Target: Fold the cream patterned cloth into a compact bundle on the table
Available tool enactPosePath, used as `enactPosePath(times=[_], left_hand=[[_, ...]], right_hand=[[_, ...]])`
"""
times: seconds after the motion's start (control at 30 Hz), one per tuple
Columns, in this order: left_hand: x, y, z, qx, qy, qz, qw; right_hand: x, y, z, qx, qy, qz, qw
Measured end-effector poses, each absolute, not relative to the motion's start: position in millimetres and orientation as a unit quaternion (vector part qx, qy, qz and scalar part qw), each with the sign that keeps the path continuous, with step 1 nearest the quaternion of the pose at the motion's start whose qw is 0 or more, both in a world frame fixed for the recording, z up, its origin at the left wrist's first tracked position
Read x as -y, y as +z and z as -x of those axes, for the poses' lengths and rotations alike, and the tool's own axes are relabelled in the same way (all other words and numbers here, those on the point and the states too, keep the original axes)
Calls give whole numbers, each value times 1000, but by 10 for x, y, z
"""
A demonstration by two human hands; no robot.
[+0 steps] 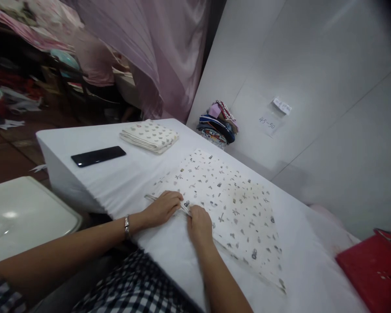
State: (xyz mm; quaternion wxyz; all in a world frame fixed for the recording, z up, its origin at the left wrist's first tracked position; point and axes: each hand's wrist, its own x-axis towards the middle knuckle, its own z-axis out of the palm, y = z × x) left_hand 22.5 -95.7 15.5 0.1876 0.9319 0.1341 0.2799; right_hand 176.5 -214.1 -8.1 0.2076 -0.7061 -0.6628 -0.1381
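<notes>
A white cloth with small grey prints (244,217) lies spread flat on the white-covered table (117,187). At its near edge, my left hand (165,206) is closed on the cloth's hem, fingers bent over it. Close beside it, my right hand (200,221) pinches the same edge, and a short raised strip of hem shows between the two hands. The fingertips of both hands are partly hidden. Toward the far left of the cloth, its corner lies near my left hand.
A folded printed cloth (151,135) and a black phone (98,156) lie at the table's far left. Folded fabrics (217,124) are stacked against the wall. A red bag (374,269) is at right, a white stool (26,217) at left. Another person (93,58) sits beyond the pink curtain (169,48).
</notes>
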Motion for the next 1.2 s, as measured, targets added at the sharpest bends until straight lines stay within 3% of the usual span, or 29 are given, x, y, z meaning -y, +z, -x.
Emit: enactPosePath(times=[0.6,0.93,1.2], left_hand=[[1003,73,-349,-71,273,-956,78],[987,21,-339,-69,285,-954,56],[1000,-8,-287,-87,246,-963,67]], right_hand=[[2129,-9,-1840,702,-59,683,194],[2122,-8,-1769,703,-114,686,150],[2142,-22,-1690,696,-149,682,165]])
